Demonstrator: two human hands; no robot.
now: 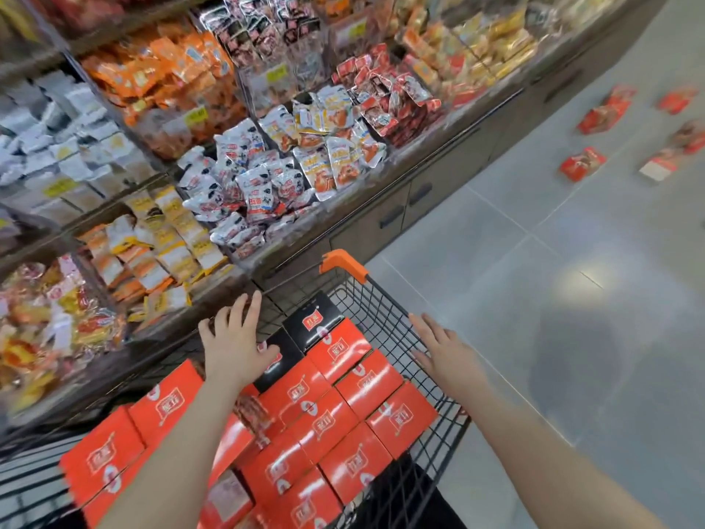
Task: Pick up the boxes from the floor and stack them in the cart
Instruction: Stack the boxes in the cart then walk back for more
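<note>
A black wire cart (385, 318) with an orange corner guard stands in front of me, filled with several red boxes (324, 425) laid flat and a black box (313, 322) at its far end. My left hand (234, 343) hovers over the boxes with straight, spread fingers and holds nothing. My right hand (444, 347) is flat and open at the cart's right rim. Several more red boxes (581, 164) lie scattered on the grey floor at the far right, among them a pair (606, 110) farther back.
Shelves of snack packets (267, 173) run along the left, with grey cabinet doors (393, 215) below them. Grey floor tiles (572, 299) stretch to the right of the cart, towards the scattered boxes.
</note>
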